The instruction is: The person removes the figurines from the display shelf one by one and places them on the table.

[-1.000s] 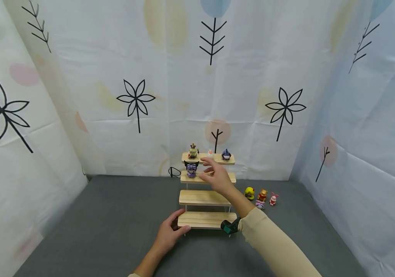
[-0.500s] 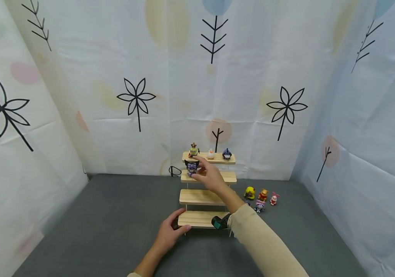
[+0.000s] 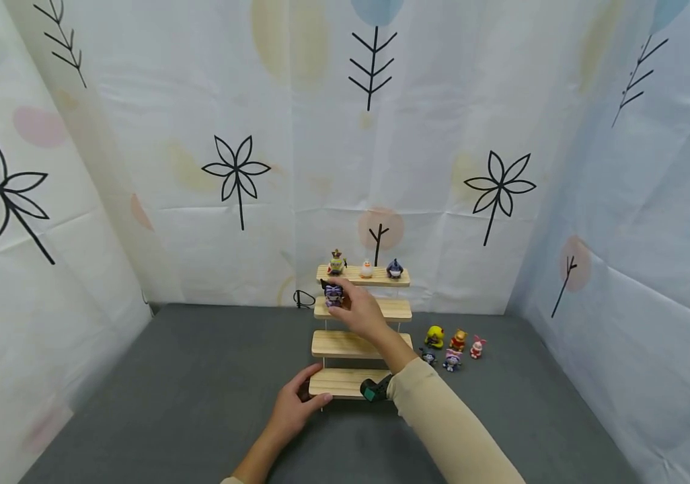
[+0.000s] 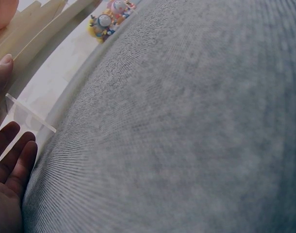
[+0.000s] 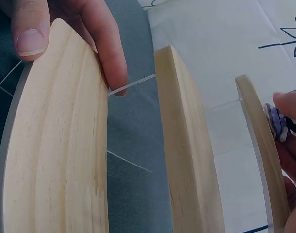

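Note:
A small purple figurine with black ears [image 3: 333, 295] stands at the left end of the second tier from the top of a wooden display stand [image 3: 341, 344]. My right hand [image 3: 364, 314] pinches it from the right, thumb low and fingers near its head. In the right wrist view the figurine [image 5: 276, 121] is partly hidden by the thumb, close against the shelf edge. At the lowest tier my left hand [image 3: 290, 407] grips the left end, thumb at the front and fingers behind. The left wrist view shows the left fingers [image 4: 22, 155] beside a clear support.
Along the top tier stand a yellow figurine with a hat [image 3: 336, 263], a white one [image 3: 366, 269] and a dark blue one [image 3: 395, 269]. Several figurines, among them a yellow one [image 3: 434, 337], sit on the grey table [image 3: 212, 390] right of the stand. A black cord [image 3: 304, 300] lies behind.
My right hand has moved left along the second tier and closed its thumb and fingers on the purple figurine. The left hand has stayed on the lowest tier.

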Motion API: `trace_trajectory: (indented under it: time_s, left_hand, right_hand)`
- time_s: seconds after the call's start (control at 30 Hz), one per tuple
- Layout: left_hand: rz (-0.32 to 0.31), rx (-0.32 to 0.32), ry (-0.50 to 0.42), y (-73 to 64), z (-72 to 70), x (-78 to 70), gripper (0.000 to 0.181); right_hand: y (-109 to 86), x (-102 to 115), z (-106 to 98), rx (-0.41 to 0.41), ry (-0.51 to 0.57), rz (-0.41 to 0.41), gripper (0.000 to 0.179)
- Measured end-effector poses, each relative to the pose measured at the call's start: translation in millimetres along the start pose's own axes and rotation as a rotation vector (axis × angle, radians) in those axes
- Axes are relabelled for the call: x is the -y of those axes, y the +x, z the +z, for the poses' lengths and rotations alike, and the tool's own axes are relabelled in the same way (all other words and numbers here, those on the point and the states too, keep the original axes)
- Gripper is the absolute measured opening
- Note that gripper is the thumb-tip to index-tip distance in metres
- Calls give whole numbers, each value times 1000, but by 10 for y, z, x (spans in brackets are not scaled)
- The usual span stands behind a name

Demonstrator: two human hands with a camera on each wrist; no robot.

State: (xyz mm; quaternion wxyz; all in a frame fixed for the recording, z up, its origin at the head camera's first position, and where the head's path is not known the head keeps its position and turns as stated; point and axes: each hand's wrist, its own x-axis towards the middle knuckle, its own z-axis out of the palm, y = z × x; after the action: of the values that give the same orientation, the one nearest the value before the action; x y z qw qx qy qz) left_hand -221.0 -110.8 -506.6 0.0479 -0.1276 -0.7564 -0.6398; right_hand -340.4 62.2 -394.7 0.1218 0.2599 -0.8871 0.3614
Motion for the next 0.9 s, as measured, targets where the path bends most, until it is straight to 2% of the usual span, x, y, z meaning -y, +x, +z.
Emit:
trace_trajectory:
  time_s: [0.2,0.9]
  left_hand:
    - [3,4,4,-2,-6,6,61]
    - [12,-3,-13,-6,8,2,61]
  right_hand:
    - [-33,35,10,-31,-55,34,54]
    - [-87,2,6,-93,49,5,43]
